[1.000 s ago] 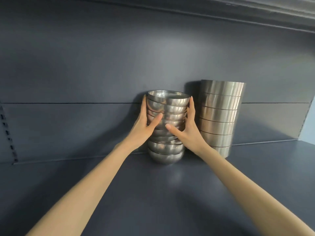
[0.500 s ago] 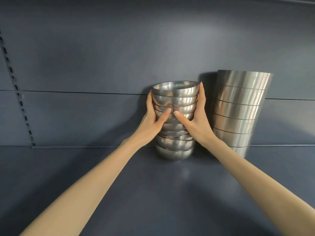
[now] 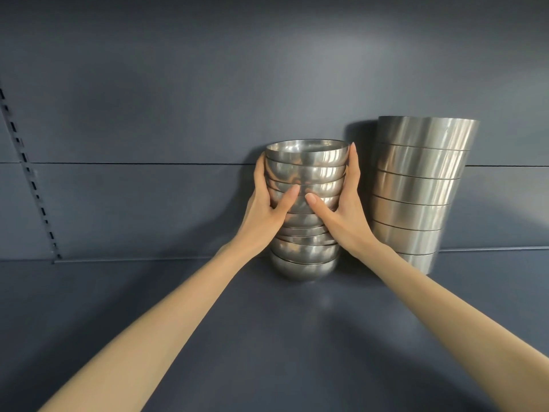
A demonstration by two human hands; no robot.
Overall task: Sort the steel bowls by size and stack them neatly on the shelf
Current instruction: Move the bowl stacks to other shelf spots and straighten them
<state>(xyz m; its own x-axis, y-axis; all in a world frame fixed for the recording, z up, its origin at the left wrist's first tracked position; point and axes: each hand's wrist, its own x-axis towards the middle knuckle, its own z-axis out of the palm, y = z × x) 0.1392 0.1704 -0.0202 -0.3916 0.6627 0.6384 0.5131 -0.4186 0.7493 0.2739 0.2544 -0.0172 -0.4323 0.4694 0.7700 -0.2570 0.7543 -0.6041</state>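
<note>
**Both hands set the stack of small bowls (image 3: 306, 171) in place on the shelf (image 3: 267, 337).**

The left hand (image 3: 264, 209) and right hand (image 3: 341, 215) clasp the stack from either side, thumbs across its front and fingers curled round behind. It stands near the back panel (image 3: 208, 99), just beside a taller stack of larger bowls (image 3: 416, 188) on its right. This looks like the final placing. A few bowls low in the small stack sit crooked, so the next move likely calls for squaring them, then letting go gently so nothing tips.
</note>
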